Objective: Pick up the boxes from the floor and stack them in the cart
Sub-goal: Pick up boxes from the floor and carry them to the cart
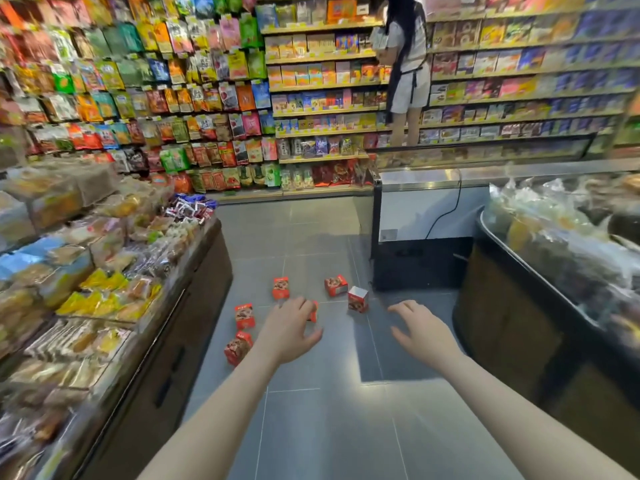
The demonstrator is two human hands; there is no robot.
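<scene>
Both my left hand (289, 329) and right hand (420, 332) reach forward, fingers released and grasping nothing. Small red boxes (280, 287) lie scattered on the grey floor (329, 427) ahead.

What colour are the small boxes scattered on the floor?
Red boxes, with a brown food picture and some white faces; head view.

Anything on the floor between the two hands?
No. In the head view, only bare grey floor tile shows between the left hand and the right hand. The white-topped box sits just beyond that gap.
</scene>
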